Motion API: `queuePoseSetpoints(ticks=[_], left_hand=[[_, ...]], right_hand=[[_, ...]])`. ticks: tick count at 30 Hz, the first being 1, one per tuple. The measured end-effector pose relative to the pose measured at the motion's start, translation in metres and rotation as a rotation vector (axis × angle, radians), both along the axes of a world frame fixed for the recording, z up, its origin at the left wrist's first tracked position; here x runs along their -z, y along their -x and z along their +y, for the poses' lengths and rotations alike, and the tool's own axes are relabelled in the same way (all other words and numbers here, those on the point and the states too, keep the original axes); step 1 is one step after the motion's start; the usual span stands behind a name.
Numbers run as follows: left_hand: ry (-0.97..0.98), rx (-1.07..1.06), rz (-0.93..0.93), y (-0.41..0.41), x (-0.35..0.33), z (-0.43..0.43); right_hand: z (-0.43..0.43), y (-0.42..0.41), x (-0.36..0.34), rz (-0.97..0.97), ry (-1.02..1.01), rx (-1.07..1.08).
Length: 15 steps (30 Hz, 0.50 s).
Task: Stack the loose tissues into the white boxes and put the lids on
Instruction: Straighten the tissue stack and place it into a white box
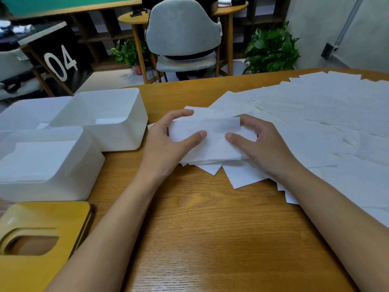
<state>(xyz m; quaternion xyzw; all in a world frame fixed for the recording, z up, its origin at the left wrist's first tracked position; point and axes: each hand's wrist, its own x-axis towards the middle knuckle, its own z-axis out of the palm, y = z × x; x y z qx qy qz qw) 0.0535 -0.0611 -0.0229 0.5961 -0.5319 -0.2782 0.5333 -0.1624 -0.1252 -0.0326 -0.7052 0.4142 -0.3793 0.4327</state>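
Your left grip [168, 142] and right grip [261, 144] each curl round one end of a small stack of tissues [210, 144], thumbs on top. The stack rests on the tabletop [210, 228], its long axis running from grip to grip. Both white boxes lie left of the stack, the near box [69, 186] and far box [126, 131] each holding tissues, so your left grip is nearer. Loose tissues [315, 114] spread right of the stack. A wooden lid [48, 216] lies nearer you, to its left.

You are looking at plain white tissues [315, 114] lying on a table [210, 228] showing orange-brown wood grain. The boxes [124, 131] are showing white, the lid [63, 216] mustard yellow, the chair [183, 28] pale grey, the plants [271, 49] green, and the black panel [37, 49] white numerals.
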Motion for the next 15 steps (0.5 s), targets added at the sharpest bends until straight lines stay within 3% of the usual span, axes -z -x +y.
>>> queuePoseSetpoints(ticks=[15], left_hand=[[-0.036, 0.098, 0.176, 0.0029, 0.0047, -0.0039]], right_hand=[[0.0044, -0.0011, -0.0071, -0.142, -0.055, -0.078]])
